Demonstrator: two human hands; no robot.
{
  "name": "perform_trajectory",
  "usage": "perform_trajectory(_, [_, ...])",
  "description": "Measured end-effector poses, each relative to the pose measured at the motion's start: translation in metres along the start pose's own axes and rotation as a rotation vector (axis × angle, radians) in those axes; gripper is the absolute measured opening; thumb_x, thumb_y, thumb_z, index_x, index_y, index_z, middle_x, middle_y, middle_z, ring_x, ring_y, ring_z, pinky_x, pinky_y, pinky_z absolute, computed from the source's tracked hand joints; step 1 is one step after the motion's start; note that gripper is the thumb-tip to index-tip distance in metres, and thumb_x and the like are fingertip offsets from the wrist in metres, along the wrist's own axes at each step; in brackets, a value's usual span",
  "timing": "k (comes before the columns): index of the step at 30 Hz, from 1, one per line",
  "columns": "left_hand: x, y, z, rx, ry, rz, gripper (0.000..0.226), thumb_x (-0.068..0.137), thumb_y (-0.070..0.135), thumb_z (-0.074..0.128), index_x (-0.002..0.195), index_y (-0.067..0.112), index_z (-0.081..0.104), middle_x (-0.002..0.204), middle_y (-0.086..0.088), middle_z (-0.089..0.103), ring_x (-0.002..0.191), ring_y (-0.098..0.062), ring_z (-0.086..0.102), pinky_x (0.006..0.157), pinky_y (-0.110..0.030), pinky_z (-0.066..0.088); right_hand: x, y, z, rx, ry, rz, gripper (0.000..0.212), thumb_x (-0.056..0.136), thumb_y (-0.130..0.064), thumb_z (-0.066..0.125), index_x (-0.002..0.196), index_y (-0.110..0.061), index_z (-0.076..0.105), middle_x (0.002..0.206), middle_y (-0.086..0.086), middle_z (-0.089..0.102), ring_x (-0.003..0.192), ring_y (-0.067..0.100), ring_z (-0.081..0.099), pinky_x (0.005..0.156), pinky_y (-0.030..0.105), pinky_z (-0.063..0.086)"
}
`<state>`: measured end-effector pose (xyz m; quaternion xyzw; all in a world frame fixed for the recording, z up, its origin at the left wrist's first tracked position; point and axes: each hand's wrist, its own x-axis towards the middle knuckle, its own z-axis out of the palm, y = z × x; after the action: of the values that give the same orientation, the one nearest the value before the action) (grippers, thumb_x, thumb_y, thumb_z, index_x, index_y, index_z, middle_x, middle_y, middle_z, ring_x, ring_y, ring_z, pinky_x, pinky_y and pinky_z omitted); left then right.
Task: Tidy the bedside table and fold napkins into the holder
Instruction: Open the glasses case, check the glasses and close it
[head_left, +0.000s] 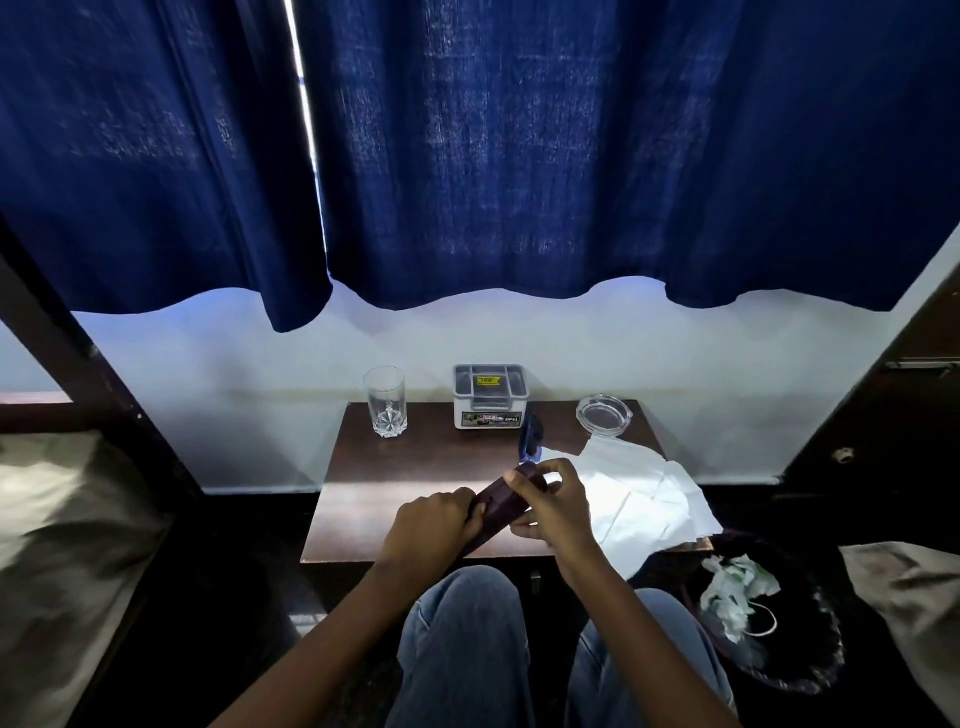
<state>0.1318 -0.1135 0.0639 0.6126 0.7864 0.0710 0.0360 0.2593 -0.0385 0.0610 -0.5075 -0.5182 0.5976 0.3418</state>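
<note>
Your left hand wraps the dark case near end, right hand pinches far end, 6 o'clock on counter. Napkins at 3 o'clock: limp, light; take by corners. Holder at 12.

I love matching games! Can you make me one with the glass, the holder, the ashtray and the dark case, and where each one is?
Things:
1 glass
2 holder
3 ashtray
4 case

Places:
A back right of the table
B held by the left hand and right hand
C back left
D back middle

Pairs: 1-C, 2-D, 3-A, 4-B
</note>
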Motion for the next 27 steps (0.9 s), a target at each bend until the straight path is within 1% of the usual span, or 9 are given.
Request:
perform_trajectory(3, [-0.0011,-0.0001,-0.0012,0.019,0.005,-0.011,0.036,0.097,0.039,0.030,0.112,0.016,0.054,0.107,-0.010,0.068,0.097,-0.032,0.063,0.076,-0.035,0.046,0.0003,0.0008,0.0032,0.049,0.016,-0.004,0.036,0.077,-0.021,0.073,0.103,-0.008,0.050,0.090,0.015,0.062,0.074,0.027,0.070,0.055,0.034,0.059])
perform_trajectory(8, [0.0009,-0.0006,-0.0053,-0.001,0.022,-0.010,0.035,0.097,0.038,0.032,0.112,0.016,0.054,0.105,-0.010,0.069,0.097,-0.033,0.063,0.076,-0.036,0.046,0.0005,-0.0012,0.0067,0.098,0.043,-0.020,0.032,0.077,-0.019,0.073,0.098,-0.009,0.051,0.088,0.017,0.061,0.073,0.029,0.069,0.050,0.033,0.057])
perform_trajectory(13, [0.0019,0.0015,-0.0061,-0.015,0.020,-0.011,0.034,0.097,0.038,0.032,0.112,0.016,0.054,0.105,-0.010,0.069,0.097,-0.033,0.063,0.076,-0.034,0.046,0.0009,-0.0009,0.0071,0.112,0.060,-0.016,0.031,0.077,-0.019,0.073,0.097,-0.010,0.052,0.094,0.023,0.063,0.078,0.033,0.069,0.051,0.034,0.057])
perform_trajectory(16, [0.0018,0.0031,-0.0063,-0.009,0.026,-0.012,0.034,0.097,0.037,0.031,0.112,0.016,0.053,0.105,-0.010,0.069,0.097,-0.032,0.063,0.076,-0.034,0.045,-0.0010,-0.0016,0.0066,0.128,0.064,-0.028,0.029,0.078,-0.018,0.073,0.096,-0.011,0.052,0.091,0.021,0.062,0.075,0.032,0.068,0.047,0.030,0.056])
perform_trajectory(18, [0.0018,0.0044,-0.0066,-0.012,0.030,-0.013,0.034,0.097,0.037,0.031,0.112,0.015,0.053,0.106,-0.009,0.069,0.097,-0.032,0.064,0.076,-0.033,0.046,-0.0018,-0.0025,0.0067,0.132,0.071,-0.036,0.028,0.078,-0.018,0.072,0.096,-0.012,0.052,0.092,0.020,0.062,0.077,0.034,0.068,0.046,0.029,0.056])
perform_trajectory(22, [0.0028,0.0074,-0.0072,-0.016,0.040,-0.040,0.035,0.097,0.036,0.031,0.112,0.014,0.054,0.106,-0.010,0.069,0.098,-0.033,0.064,0.076,-0.034,0.046,-0.0017,-0.0037,0.0089,0.153,0.097,-0.035,0.027,0.078,-0.016,0.072,0.097,-0.013,0.053,0.092,0.019,0.061,0.083,0.038,0.067,0.047,0.030,0.057])
perform_trajectory(27, [0.0054,0.0078,-0.0054,-0.007,0.043,-0.068,0.035,0.097,0.037,0.031,0.111,0.014,0.054,0.105,-0.010,0.069,0.098,-0.033,0.064,0.076,-0.035,0.046,-0.0003,-0.0029,0.0108,0.174,0.123,-0.026,0.031,0.077,-0.017,0.073,0.101,-0.011,0.056,0.098,0.024,0.063,0.086,0.040,0.067,0.047,0.031,0.057])
